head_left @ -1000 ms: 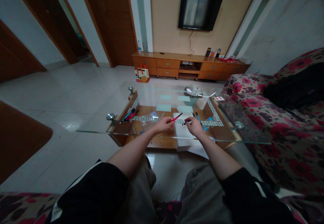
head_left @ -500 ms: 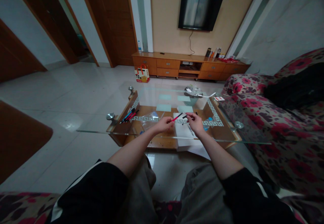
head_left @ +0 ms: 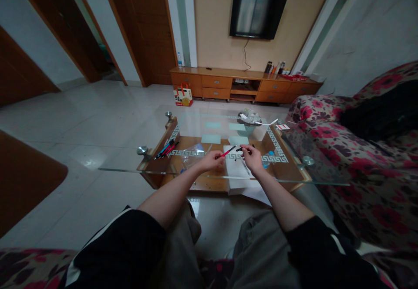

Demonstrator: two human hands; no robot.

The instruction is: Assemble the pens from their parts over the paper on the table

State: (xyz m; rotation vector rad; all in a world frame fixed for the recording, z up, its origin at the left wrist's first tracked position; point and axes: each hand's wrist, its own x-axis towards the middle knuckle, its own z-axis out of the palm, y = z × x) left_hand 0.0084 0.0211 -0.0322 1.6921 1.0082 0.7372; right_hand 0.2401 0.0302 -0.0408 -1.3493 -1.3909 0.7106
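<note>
My left hand (head_left: 212,160) is closed around a red pen (head_left: 227,151) whose dark front end points up and to the right. Facing it, my right hand (head_left: 251,158) pinches a small black pen cap (head_left: 239,149). A narrow gap shows between pen tip and cap. Both hands are above the glass coffee table (head_left: 192,173). To the left on the glass lies a bunch of pens (head_left: 167,148) in black, red and blue. Beneath my right hand is a white box or stack of paper (head_left: 235,171), seen through the glass.
A clear plastic bag (head_left: 192,154) is left of my hands. At the table's far side stands a lined wastebasket (head_left: 249,127), with a red-and-white card (head_left: 282,127) near it. The flowered sofa (head_left: 352,149) borders the right. Metal glass supports (head_left: 142,150) stand at the table's corners.
Hardly anything differs. My right hand with the pen cap has shifted very slightly; the left hand holds the red pen in the same place.
</note>
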